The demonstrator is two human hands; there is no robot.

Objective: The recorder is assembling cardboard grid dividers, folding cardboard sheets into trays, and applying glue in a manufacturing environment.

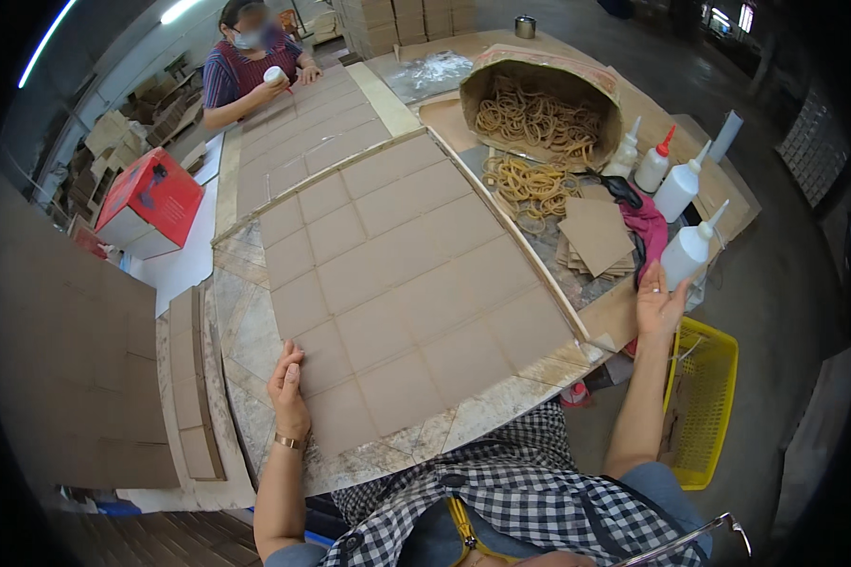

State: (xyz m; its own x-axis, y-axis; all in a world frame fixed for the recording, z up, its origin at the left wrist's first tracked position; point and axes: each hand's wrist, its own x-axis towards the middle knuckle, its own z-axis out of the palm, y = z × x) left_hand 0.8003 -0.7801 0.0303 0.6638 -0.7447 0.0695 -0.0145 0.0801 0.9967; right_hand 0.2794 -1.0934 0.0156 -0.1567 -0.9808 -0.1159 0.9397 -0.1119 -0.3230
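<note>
A grid of brown cardboard rectangles (402,274) lies flat on a board on the table in front of me. My left hand (288,387) rests on the near left cardboard piece, fingers together and flat. My right hand (659,304) is raised at the table's right edge, fingers apart, just under a white glue bottle (687,250) and touching or nearly touching its base. A small stack of loose cardboard pieces (596,236) sits left of that bottle.
Several more glue bottles (676,189) stand at the right. A cardboard tub of rubber bands (539,118) lies tipped, with bands (529,184) spilled out. A yellow basket (704,402) sits on the floor right. Another person (251,66) works across the table; a red box (151,203) stands left.
</note>
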